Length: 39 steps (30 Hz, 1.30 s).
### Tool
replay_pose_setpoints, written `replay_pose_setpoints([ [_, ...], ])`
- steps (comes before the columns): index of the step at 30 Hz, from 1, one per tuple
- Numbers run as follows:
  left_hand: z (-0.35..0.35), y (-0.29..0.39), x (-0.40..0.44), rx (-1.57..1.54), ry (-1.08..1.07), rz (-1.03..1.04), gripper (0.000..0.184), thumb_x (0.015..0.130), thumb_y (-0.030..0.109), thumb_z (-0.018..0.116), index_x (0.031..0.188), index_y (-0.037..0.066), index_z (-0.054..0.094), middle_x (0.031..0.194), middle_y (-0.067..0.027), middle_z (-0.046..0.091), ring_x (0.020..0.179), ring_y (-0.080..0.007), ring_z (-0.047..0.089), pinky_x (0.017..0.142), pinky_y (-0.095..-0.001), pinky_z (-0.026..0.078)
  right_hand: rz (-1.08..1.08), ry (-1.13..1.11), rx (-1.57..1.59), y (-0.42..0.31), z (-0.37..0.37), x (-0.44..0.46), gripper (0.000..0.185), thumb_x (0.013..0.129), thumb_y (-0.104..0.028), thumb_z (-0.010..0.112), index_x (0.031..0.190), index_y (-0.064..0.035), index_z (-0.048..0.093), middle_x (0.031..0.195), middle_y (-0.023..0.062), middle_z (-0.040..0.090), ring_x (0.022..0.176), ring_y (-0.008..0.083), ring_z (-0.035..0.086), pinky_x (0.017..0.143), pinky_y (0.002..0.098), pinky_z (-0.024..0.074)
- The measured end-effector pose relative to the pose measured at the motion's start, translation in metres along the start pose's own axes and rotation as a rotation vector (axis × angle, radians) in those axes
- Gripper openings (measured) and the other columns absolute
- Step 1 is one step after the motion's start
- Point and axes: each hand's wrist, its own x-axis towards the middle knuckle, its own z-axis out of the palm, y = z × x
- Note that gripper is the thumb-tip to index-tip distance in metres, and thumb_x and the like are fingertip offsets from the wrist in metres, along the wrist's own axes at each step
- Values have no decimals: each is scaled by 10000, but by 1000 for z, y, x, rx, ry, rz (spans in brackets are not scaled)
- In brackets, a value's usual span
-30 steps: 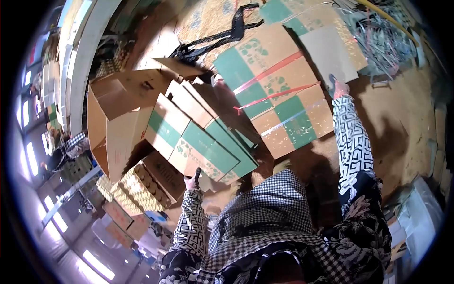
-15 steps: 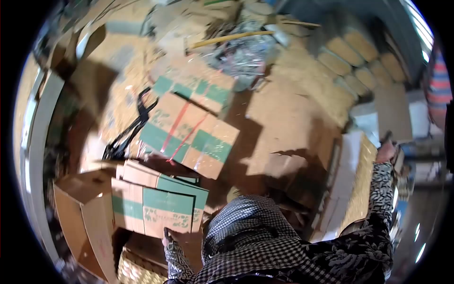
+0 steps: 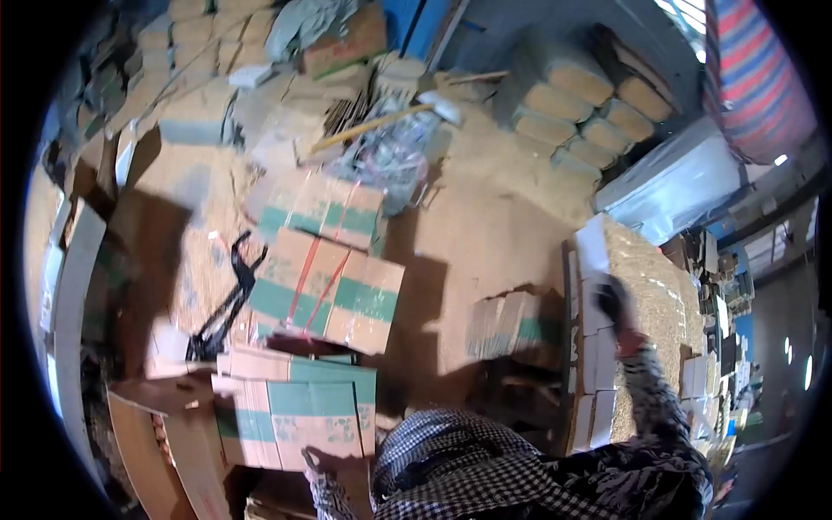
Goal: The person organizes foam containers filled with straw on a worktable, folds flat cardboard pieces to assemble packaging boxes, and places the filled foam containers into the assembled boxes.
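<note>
Here are the flat cartons [image 3: 312, 407], low and left of centre, overlapping one another, green bands showing, near edge towards the person's apron [image 3: 451, 459]. And right at that edge, the left hand [image 3: 314, 471]! One finger shows against the cardboard, the rest hidden or blurred, so whether it pinches the edge or merely rests there, I cannot tell.

Good handling here, I'd say, means a firm hold well in from the corner, catching every layer, so the top sheet doesn't slide off the ones beneath. Keep the edges level, too; a one-handed hold could let the far side sag.

So the cartons lie just beyond the left hand, seemingly touching it. The right hand [image 3: 614, 303] is well apart from them, out over the white-edged stack [image 3: 596, 347]; it's a dark blur, and I can't tell whether its fingers are spread or together, nor whether it touches.

Outward we go: an open box [image 3: 199, 459] just beside the cartons on the left, a bundle [image 3: 368, 290] tied with red bands [image 3: 303, 277] just past them, a black strap [image 3: 234, 303] to the bundle's left, and beyond, a tangle of plastic [image 3: 381, 160].
</note>
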Motion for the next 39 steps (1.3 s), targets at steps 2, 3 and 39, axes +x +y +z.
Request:
replay_pose_setpoints([
  [2, -16, -9, 2, -26, 59, 76, 365, 804, 130, 723, 1125, 11, 596, 950, -92, 644, 798, -191, 609, 701, -326, 518, 6, -532, -184, 119, 101, 38, 381, 947, -193, 533, 1287, -27, 486, 1109, 56, 573, 980, 150, 563, 902, 276, 464],
  [3, -22, -12, 2, -24, 100, 121, 373, 805, 124, 721, 1135, 10, 591, 959, -95, 643, 806, -194, 610, 711, -330, 520, -89, -850, -269, 131, 200, -7, 357, 958, -153, 497, 1283, -6, 488, 1134, 69, 583, 1008, 150, 561, 915, 284, 459],
  [39, -92, -47, -23, -392, -213, -562, 624, 963, 516, 330, 1457, 138, 278, 1500, -64, 283, 1358, -296, 266, 1119, -460, 178, 110, -1683, -1106, 510, 433, -167, 477, 994, -312, 360, 1412, -81, 349, 1445, 149, 352, 1338, 312, 312, 1100, 360, 277],
])
